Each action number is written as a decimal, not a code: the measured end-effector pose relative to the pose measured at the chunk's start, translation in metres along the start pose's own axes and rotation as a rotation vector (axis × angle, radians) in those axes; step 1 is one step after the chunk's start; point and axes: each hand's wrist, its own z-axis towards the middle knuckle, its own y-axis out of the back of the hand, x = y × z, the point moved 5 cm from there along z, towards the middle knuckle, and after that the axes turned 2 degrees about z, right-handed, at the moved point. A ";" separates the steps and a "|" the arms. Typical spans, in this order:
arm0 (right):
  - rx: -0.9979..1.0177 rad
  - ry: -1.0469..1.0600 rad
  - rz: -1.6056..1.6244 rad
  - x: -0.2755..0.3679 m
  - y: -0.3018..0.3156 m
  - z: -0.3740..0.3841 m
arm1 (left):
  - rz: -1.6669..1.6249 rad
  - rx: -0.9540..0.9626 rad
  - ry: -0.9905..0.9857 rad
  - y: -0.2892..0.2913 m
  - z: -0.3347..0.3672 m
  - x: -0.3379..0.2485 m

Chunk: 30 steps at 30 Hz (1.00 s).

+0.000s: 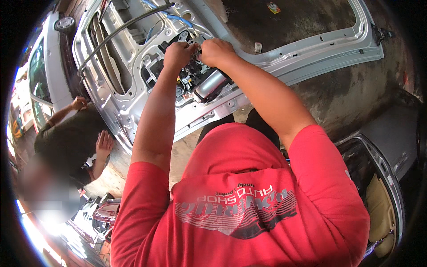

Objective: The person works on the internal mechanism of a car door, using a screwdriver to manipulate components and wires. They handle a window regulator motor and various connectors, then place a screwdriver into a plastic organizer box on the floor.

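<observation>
A bare silver car tailgate panel lies in front of me, its large window opening toward the upper right. Both my hands meet over a black mechanism set into the panel. The fingers of my left hand are pinched together at the mechanism's top edge. Close beside it, my right hand is curled closed; what either hand grips is hidden by the fingers. Below my right hand sits a shiny cylindrical motor. Blue cables run across the panel just beyond my hands.
A long black strip arches over the panel's left part. At left, another person in a dark shirt has a hand by the panel's edge. A light-coloured car stands upper left; a door with beige trim is lower right.
</observation>
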 end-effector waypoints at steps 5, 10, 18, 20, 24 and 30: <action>0.033 -0.219 0.052 0.000 -0.006 0.012 | -0.162 -0.001 -0.093 -0.001 -0.001 0.013; 0.079 -0.313 0.003 0.013 -0.004 0.014 | -0.174 0.075 -0.090 -0.006 0.014 0.021; -0.018 -0.340 -0.047 0.001 -0.006 0.021 | -0.189 0.224 0.090 0.001 0.023 -0.002; -0.042 -0.350 -0.043 0.004 -0.009 0.019 | -0.181 0.230 0.151 -0.003 0.020 0.005; -0.082 -0.257 -0.045 0.005 -0.014 0.012 | -0.113 0.149 0.134 -0.015 0.030 0.013; -0.088 -0.195 -0.111 0.007 -0.016 0.012 | -0.013 0.277 0.132 -0.025 0.046 0.012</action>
